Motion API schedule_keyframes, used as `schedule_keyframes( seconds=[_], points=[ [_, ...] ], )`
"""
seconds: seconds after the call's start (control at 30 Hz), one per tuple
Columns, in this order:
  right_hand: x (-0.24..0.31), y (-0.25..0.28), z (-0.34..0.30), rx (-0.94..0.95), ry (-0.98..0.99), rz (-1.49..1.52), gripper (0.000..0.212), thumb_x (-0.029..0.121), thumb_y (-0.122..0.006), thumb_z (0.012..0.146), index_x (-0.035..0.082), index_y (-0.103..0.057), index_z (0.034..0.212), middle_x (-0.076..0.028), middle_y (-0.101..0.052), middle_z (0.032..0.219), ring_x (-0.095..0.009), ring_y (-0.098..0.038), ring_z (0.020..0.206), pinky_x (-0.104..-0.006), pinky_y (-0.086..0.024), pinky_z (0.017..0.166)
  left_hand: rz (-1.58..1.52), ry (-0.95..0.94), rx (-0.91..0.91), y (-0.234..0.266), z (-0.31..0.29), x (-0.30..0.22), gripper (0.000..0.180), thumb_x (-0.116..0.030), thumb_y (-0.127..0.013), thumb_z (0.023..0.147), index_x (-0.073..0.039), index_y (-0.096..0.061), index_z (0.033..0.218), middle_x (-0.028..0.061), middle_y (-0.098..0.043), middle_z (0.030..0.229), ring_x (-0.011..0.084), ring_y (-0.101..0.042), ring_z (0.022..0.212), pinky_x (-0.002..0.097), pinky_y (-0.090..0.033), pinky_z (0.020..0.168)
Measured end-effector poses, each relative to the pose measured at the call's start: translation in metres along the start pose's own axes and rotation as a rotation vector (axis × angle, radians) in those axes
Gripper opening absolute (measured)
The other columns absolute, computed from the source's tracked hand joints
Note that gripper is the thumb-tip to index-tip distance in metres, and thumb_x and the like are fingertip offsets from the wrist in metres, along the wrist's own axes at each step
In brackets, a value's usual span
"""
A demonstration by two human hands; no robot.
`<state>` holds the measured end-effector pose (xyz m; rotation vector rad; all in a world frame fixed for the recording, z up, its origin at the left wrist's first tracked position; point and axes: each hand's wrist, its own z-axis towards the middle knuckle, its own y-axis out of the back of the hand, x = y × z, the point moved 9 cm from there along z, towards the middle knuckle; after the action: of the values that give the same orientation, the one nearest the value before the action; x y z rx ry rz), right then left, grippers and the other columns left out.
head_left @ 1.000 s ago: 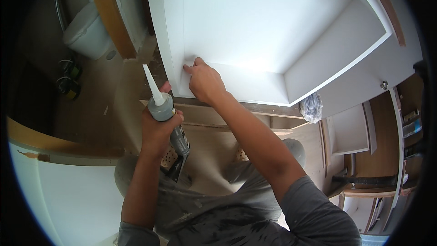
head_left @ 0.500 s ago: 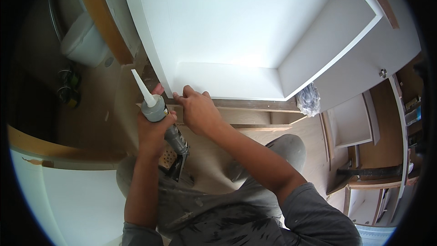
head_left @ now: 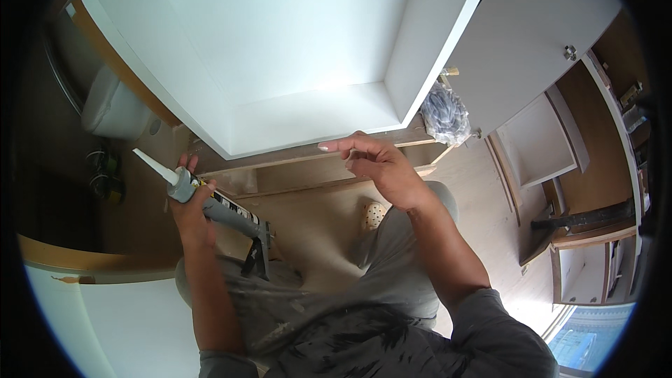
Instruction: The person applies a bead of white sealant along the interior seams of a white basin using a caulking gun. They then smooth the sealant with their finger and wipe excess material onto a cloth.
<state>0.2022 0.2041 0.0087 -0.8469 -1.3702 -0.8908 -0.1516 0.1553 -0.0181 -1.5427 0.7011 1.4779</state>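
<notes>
My left hand (head_left: 190,213) is wrapped round the front of a caulking gun (head_left: 241,217) loaded with a grey sealant tube. The tube's white tapered nozzle (head_left: 155,166) points up and to the left, beside the corner of a white cabinet box (head_left: 280,122). Apart from the gun, my right hand (head_left: 385,168) hovers just in front of the box's lower front edge. Its index finger stretches left with a white smear on the tip, and its thumb stands away from it. Nothing shows in that hand.
Under the box runs a wooden base frame (head_left: 280,178). A clear plastic-wrapped bundle (head_left: 446,113) and a brush (head_left: 449,71) lie at its right, near a grey door (head_left: 532,49) with a metal fitting. At the left stand a white bucket (head_left: 112,108) and a dark power tool (head_left: 105,171).
My right hand has come off the box's lower left corner and moved right. My left hand has swung the caulking gun left and lower. The view has shifted too.
</notes>
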Motion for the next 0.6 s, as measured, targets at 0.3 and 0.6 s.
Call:
schedule_keyframes(
  seconds=[0.3, 0.6],
  points=[
    [-0.009, 0.146, -0.081, -0.41, -0.101, 0.112, 0.044, -0.002, -0.058, 0.089, 0.003, -0.073, 0.13, 0.003, -0.054, 0.096, -0.007, -0.046, 0.078, -0.0241, -0.042, 0.073, 0.058, -0.109, -0.209, 0.059, -0.001, -0.016, 0.071, 0.0, -0.068, 0.084, -0.006, -0.049, 0.152, 0.0114, -0.062, 0.135, 0.0223, -0.058, 0.116, 0.0373, -0.046, 0.105],
    [-0.037, 0.188, -0.097, -0.487, -0.038, 0.179, 0.036, 0.001, -0.059, 0.097, 0.008, -0.075, 0.129, 0.005, -0.056, 0.094, -0.007, -0.046, 0.078, -0.0246, -0.041, 0.075, 0.024, -0.129, -0.269, 0.075, -0.027, -0.016, 0.066, 0.0, -0.064, 0.087, -0.007, -0.05, 0.151, 0.009, -0.059, 0.118, 0.0218, -0.056, 0.109, 0.0394, -0.044, 0.105]
  ],
)
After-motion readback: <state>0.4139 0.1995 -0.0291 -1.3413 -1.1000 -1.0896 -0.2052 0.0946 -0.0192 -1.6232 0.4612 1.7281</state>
